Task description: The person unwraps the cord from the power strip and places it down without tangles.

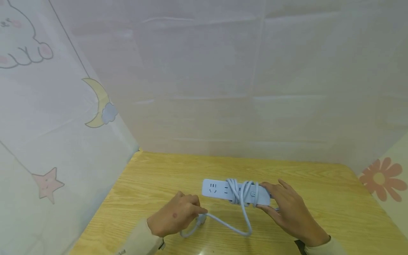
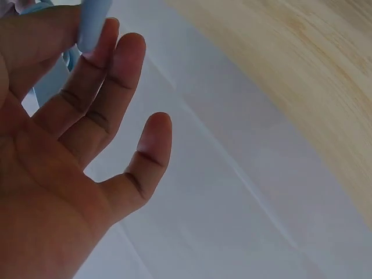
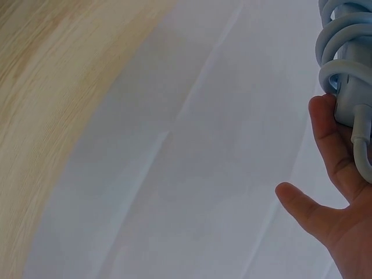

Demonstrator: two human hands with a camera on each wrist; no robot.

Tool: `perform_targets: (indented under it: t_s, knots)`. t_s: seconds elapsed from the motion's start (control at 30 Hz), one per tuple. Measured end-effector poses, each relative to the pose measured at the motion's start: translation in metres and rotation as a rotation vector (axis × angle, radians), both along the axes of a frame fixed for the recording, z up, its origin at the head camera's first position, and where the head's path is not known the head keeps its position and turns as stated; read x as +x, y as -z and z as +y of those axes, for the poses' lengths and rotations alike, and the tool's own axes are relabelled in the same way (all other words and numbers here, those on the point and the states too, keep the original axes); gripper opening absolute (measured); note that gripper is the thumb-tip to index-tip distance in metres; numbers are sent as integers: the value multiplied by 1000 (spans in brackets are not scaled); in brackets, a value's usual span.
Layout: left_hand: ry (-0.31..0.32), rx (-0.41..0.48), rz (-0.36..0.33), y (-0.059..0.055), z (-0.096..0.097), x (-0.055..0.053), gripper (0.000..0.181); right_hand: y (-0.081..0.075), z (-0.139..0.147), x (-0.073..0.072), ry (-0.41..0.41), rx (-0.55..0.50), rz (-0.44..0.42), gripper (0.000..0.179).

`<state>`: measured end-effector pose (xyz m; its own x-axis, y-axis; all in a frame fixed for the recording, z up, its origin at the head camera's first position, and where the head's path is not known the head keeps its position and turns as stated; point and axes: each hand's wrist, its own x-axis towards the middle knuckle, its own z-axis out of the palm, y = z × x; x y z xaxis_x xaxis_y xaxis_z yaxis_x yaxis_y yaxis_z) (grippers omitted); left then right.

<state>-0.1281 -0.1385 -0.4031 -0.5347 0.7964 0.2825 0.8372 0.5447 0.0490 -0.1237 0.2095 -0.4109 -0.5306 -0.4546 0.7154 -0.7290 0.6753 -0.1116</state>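
Note:
A white power strip (image 1: 214, 188) with its cord wound several times round its body is held above the table. My right hand (image 1: 291, 210) grips its right end, thumb below and fingers above. From the windings a loose length of cord (image 1: 245, 221) loops down and runs left to my left hand (image 1: 178, 214), which pinches it between thumb and index finger. Just beneath that hand hangs the plug (image 1: 202, 219), partly hidden by the fingers. In the left wrist view the other fingers are loosely bent around nothing. The right wrist view shows the cord's exit (image 3: 361, 125) at the strip's end.
The wood-grain table (image 1: 153, 177) spreads under both hands. A pale sheet (image 1: 197, 88) stands behind it as a backdrop, with a printed moon (image 1: 99, 102) on the left side and a printed flower (image 1: 380, 179) at the right.

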Motion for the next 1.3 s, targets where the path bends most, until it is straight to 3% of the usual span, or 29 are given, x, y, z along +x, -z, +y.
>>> perform_targets:
  t_s: [0.37, 0.5, 0.73, 0.83, 0.93, 1.07, 1.2, 1.3]
  knots:
    - [-11, -60, 6, 2, 19, 17, 48, 0, -1, 1, 6, -7, 3, 69]
    - [-27, -51, 29, 7, 28, 20, 34, 0, -3, 1, 2, -2, 6, 68]
    - [-126, -90, -43, 16, 48, 23, 18, 1, -7, 2, 8, 3, -18, 67]
    - [-129, -110, -27, 18, 52, 24, 13, 0, -7, 2, 18, 8, -26, 69]
    - [-115, -104, 19, 19, 52, 24, 10, 0, -8, 3, 19, 8, -37, 69]
    - [-71, -20, 109, 18, 47, 22, 10, 1, -8, 3, 20, 5, -37, 69]
    - [26, 63, 228, 17, 42, 19, 9, 2, -8, 3, 27, 4, -25, 70]
    - [106, 94, 245, 14, 36, 15, 10, 3, -8, 3, 28, 2, -22, 69]
